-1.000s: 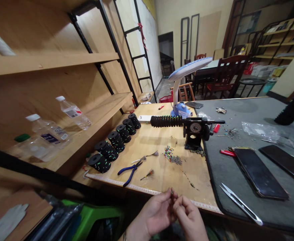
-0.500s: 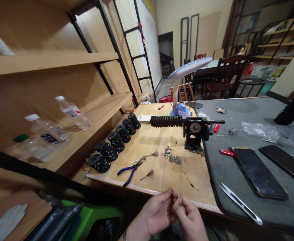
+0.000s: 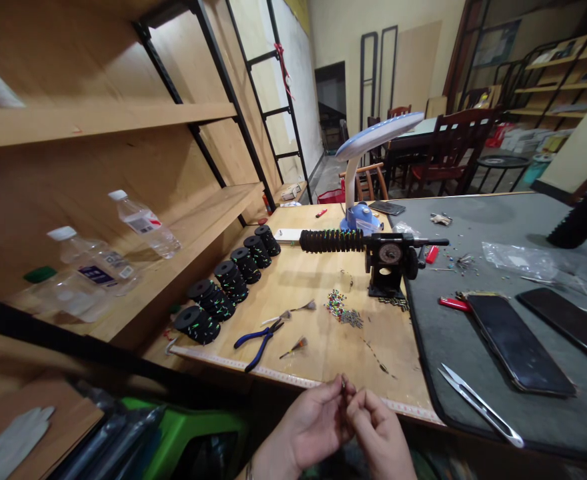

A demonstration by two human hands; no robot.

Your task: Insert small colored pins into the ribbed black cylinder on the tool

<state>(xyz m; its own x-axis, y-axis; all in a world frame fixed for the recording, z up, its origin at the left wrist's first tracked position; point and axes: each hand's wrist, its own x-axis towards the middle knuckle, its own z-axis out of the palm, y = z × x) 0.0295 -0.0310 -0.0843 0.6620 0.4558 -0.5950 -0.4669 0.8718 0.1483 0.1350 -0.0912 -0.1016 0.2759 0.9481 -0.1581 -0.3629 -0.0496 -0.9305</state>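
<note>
Hands (image 3: 318,420) together, left seemingly pinching a tiny dark piece (image 3: 343,385) (mostly hidden), right's hold unclear

The left hand (image 3: 318,421) is cupped low in front of the body, palm turned toward its partner, thumb and fingertips pinched together. Close beside it the right hand (image 3: 376,421) curls inward, knuckles up — thumb and forefinger pressed tip to tip.

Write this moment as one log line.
left hand: pinching tiny item | right hand: pinched beside it | blue-handled pliers: on table
</note>
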